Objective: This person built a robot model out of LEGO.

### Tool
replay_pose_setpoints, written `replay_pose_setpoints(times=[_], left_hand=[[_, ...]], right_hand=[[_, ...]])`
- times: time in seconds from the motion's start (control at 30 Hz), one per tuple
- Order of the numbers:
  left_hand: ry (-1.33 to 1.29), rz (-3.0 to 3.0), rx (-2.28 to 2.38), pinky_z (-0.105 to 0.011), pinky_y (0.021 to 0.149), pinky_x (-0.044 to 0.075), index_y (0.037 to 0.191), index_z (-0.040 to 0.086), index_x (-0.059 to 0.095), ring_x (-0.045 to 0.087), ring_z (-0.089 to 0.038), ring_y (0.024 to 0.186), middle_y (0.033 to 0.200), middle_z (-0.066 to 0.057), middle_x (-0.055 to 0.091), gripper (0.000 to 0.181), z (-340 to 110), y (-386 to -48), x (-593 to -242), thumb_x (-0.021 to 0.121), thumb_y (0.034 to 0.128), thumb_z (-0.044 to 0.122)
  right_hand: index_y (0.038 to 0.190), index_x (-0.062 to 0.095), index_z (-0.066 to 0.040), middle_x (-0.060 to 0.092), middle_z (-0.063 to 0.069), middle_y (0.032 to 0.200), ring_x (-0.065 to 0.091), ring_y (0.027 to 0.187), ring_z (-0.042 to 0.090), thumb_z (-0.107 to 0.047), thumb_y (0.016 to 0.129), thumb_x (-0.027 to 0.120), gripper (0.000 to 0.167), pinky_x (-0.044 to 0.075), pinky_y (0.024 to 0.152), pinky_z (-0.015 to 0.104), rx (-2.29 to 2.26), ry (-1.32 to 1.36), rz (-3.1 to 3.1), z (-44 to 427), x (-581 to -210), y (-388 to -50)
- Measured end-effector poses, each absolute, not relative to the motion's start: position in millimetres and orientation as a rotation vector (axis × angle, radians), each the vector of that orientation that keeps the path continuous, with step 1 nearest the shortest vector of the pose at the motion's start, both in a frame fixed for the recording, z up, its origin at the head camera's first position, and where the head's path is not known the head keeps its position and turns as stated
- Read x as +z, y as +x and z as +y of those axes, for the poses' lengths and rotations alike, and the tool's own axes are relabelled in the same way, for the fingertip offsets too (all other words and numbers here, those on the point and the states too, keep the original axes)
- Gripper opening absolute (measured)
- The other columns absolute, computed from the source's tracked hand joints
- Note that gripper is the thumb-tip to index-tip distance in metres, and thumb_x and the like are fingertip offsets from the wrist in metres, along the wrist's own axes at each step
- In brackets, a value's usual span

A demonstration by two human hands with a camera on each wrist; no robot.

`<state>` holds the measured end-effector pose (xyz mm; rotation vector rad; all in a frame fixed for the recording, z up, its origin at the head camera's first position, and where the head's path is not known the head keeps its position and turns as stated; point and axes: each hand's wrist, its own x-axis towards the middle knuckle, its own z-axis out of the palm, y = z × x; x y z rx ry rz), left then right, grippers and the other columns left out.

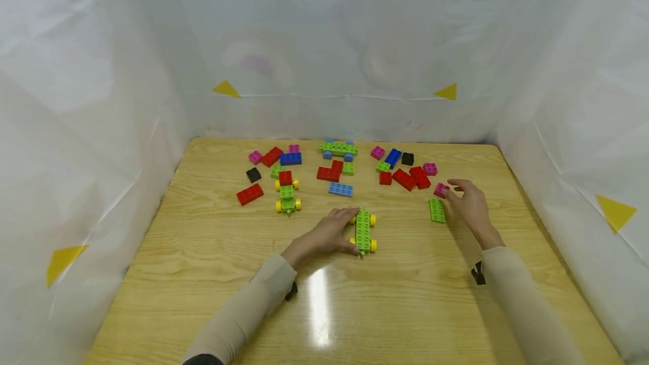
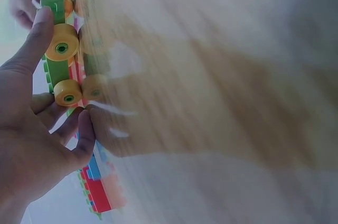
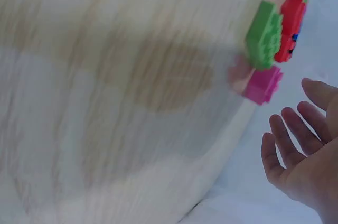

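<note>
My left hand (image 1: 332, 232) holds a green toy car base (image 1: 363, 231) with yellow wheels, thumb at its near end and fingers by its far end. In the left wrist view the thumb lies on one end of the base, above the yellow wheel (image 2: 62, 42). My right hand (image 1: 471, 207) is over the table's right side, fingers apart and slightly bent. In the right wrist view its palm shows nothing held, and a pink brick (image 3: 262, 84) stands just off the fingertips. Close by is a long green brick (image 1: 437, 210), against the pink brick in that view.
A second yellow-wheeled car (image 1: 287, 199) with a red brick on it stands left of centre. A blue-wheeled green base (image 1: 338, 149) is at the back. Several loose bricks, such as a light blue brick (image 1: 340, 189) and a red brick (image 1: 250, 194), lie around. White sheeting (image 1: 345, 44) surrounds the table.
</note>
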<state>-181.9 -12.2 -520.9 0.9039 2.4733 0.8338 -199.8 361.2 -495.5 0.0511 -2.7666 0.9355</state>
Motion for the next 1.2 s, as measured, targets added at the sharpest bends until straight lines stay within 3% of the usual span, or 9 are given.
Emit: replay_pose_setpoints(times=[0.23,0.57,0.87,1.2], left_hand=[[0.888,2.462,0.848,-0.043,0.112,0.027,0.154,0.015,0.02,0.026,-0.024,0.141,0.157,-0.002,0.025,0.104,-13.6,-183.3,-521.7,0.078,0.0753,0.049],[0.865,2.443,0.886,-0.041,0.112,0.028,0.154,0.019,0.02,0.026,-0.022,0.141,0.157,-0.001,0.025,0.104,-14.2,-183.8,-523.0,0.08,0.0745,0.047],[0.845,2.438,0.92,-0.041,0.112,0.028,0.154,0.017,0.02,0.027,-0.023,0.14,0.156,-0.003,0.027,0.105,-12.5,-184.3,-522.1,0.081,0.0737,0.047],[0.837,2.432,0.942,-0.041,0.112,0.027,0.154,0.017,0.02,0.026,-0.023,0.141,0.156,-0.004,0.027,0.105,-15.1,-184.1,-524.7,0.081,0.0738,0.046]], right_hand=[[0.129,0.052,0.008,0.048,0.032,0.13,0.048,0.113,0.047,-0.02,0.097,0.059,0.043,0.043,0.09,0.06,1.032,0.041,-2.867,370.0,-508.0,-209.0],[0.125,0.054,0.009,0.052,0.03,0.121,0.053,0.107,0.045,-0.004,0.094,0.06,0.034,0.047,0.087,0.057,0.976,0.022,-2.873,368.2,-518.3,-216.5],[0.123,0.058,0.005,0.059,0.026,0.116,0.055,0.104,0.04,-0.015,0.096,0.06,0.034,0.047,0.086,0.055,0.976,-0.023,-2.774,366.8,-518.8,-217.3],[0.115,0.064,0.004,0.065,0.02,0.111,0.06,0.098,0.033,-0.005,0.086,0.071,0.031,0.047,0.083,0.049,0.931,0.334,-2.56,327.0,-506.5,-206.0]])
